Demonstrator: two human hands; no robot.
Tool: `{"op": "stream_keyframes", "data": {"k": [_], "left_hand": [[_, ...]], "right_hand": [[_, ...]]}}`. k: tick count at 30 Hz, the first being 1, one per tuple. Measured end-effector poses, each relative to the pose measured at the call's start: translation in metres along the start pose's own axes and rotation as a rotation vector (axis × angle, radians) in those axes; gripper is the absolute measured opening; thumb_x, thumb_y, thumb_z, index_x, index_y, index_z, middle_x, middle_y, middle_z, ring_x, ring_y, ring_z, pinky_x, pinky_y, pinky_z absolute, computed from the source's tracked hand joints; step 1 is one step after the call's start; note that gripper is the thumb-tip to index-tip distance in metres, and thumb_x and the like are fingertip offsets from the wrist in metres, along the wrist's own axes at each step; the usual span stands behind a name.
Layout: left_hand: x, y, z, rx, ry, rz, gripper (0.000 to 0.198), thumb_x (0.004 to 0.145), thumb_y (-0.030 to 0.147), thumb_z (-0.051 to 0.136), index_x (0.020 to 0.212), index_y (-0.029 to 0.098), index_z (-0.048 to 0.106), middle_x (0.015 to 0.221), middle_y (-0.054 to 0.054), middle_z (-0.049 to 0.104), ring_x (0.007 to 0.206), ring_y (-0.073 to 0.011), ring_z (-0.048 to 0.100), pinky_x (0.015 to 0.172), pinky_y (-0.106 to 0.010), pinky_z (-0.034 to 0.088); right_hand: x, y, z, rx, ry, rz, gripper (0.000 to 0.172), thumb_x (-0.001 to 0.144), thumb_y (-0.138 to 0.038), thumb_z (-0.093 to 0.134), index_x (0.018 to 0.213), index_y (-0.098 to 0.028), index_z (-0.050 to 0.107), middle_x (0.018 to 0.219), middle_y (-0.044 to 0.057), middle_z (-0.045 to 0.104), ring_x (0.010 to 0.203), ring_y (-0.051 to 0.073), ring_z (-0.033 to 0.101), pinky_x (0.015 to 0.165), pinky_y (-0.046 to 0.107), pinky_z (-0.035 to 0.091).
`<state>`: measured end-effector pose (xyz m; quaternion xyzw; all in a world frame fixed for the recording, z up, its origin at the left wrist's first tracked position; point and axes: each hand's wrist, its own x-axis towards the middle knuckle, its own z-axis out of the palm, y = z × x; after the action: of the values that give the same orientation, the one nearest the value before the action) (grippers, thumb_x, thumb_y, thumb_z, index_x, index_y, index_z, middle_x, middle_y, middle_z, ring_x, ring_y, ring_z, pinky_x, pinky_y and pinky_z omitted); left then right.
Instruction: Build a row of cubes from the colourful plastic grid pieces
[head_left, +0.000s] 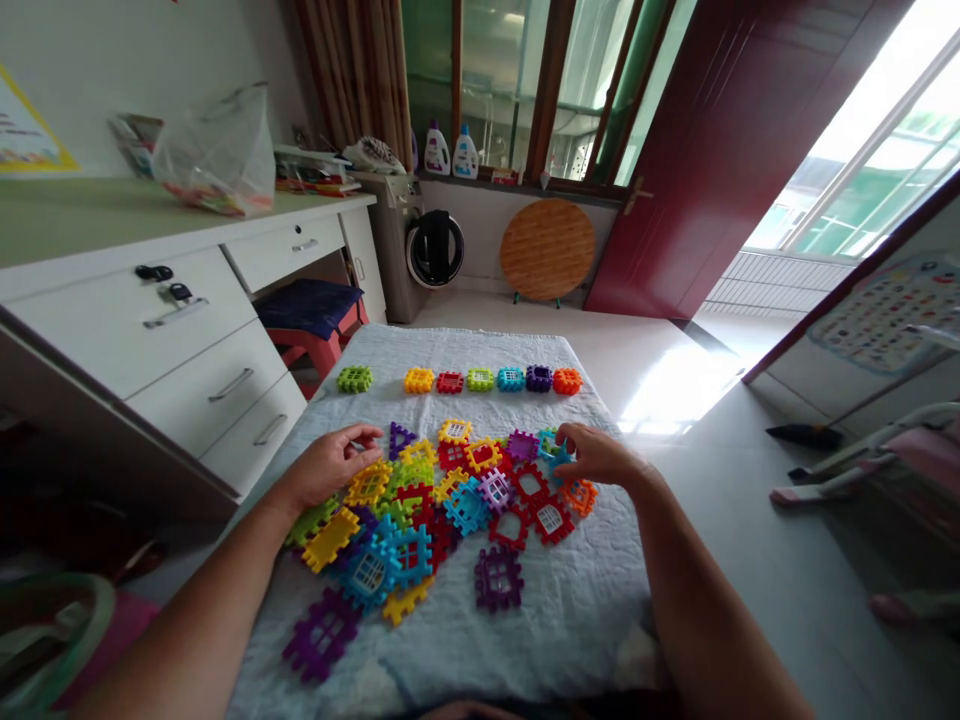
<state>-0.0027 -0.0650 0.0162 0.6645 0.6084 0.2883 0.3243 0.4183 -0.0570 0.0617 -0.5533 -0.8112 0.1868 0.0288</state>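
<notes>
A heap of colourful plastic interlocking blocks lies on a pale blue cloth. My left hand rests at the heap's left edge, fingers curled in a pinch beside a purple triangle piece; what it holds, if anything, I cannot make out. My right hand hovers over the heap's right edge, fingers closed on a blue block. Farther back stands a row of single blocks: green, yellow, red, light green, blue, purple, and orange.
A white desk with drawers stands to the left, a plastic bag on top. A red stool sits under it. A round wooden board leans on the far wall. A dark red door stands open right.
</notes>
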Motion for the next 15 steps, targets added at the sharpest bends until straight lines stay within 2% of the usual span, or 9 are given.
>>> {"op": "stream_keyframes", "data": {"k": [3,7,11,13,15], "left_hand": [[-0.001,0.003,0.006,-0.026,0.039,0.023,0.049,0.071,0.053,0.062,0.104,0.018,0.066,0.085,-0.004,0.068,0.071,-0.0177,0.062,0.067,-0.027,0.051],[-0.002,0.006,0.014,-0.23,0.075,0.01,0.049,0.071,0.053,0.064,0.103,0.016,0.065,0.089,-0.005,0.067,0.077,-0.0185,0.063,0.071,-0.029,0.051],[-0.002,0.01,0.016,-0.393,0.122,-0.021,0.047,0.069,0.051,0.067,0.101,0.016,0.063,0.091,-0.005,0.068,0.08,-0.0183,0.063,0.068,-0.027,0.051],[-0.002,0.012,0.014,-0.441,0.154,-0.033,0.048,0.069,0.05,0.068,0.101,0.016,0.064,0.089,-0.005,0.069,0.079,-0.0179,0.063,0.064,-0.025,0.049],[-0.002,0.013,0.012,-0.468,0.193,-0.036,0.048,0.068,0.05,0.068,0.101,0.015,0.064,0.087,-0.006,0.069,0.078,-0.0179,0.063,0.061,-0.024,0.048]], "right_hand": [[0.009,0.0,0.013,-0.031,0.053,-0.048,0.035,0.065,-0.028,0.068,0.097,-0.017,0.059,0.091,0.005,0.057,0.079,0.017,0.054,0.072,0.026,0.041],[0.016,-0.005,0.023,-0.024,0.148,-0.05,0.029,0.07,-0.024,0.063,0.097,-0.018,0.058,0.092,0.004,0.056,0.079,0.016,0.053,0.074,0.026,0.039],[0.017,-0.018,0.026,-0.046,0.294,-0.026,0.022,0.076,-0.024,0.06,0.097,-0.019,0.059,0.094,0.006,0.055,0.084,0.019,0.052,0.078,0.029,0.039],[0.016,-0.03,0.026,-0.025,0.357,-0.08,0.016,0.079,-0.025,0.059,0.094,-0.019,0.06,0.093,0.006,0.056,0.088,0.02,0.051,0.082,0.031,0.038],[0.014,-0.043,0.026,0.046,0.346,-0.209,0.014,0.08,-0.026,0.06,0.093,-0.02,0.061,0.093,0.006,0.057,0.091,0.02,0.051,0.086,0.033,0.038]]}}
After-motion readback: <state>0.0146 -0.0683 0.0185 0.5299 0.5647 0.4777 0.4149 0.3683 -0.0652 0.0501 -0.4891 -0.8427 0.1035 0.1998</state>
